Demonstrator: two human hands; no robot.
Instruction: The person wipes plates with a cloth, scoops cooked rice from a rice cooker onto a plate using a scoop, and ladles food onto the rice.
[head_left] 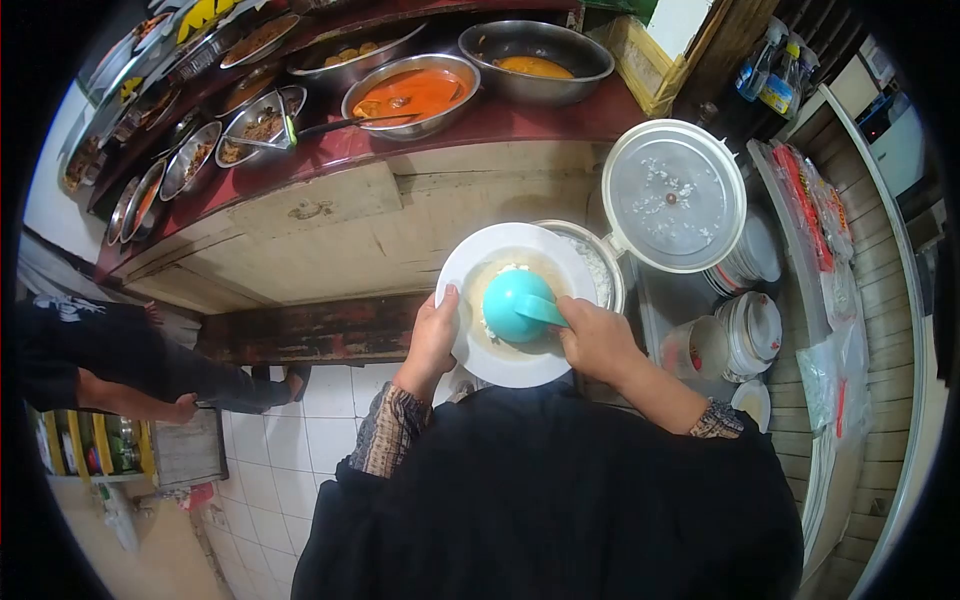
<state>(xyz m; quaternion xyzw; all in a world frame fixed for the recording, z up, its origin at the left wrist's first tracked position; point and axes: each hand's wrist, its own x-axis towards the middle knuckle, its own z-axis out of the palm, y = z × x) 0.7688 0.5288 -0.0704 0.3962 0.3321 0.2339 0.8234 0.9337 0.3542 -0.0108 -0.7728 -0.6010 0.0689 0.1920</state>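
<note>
My left hand (432, 335) grips the left rim of a white plate (555, 370). With my right hand (600, 340) I hold the handle of a turquoise scoop (518, 305), its round back facing up over the middle of the plate. A little white rice shows at the scoop's edge; whatever lies beneath is hidden. Behind the plate, partly covered by it, is an open container of rice (592, 262). Its round lid (680, 195) stands open on the right, with rice grains stuck to the inside.
Metal bowls of food, one with orange-red curry (425, 92), line the red counter (330, 150) ahead. Stacked plates (750, 335) and a clear tub (695, 348) sit at the right. Another person's arm (135, 398) and leg show at the left.
</note>
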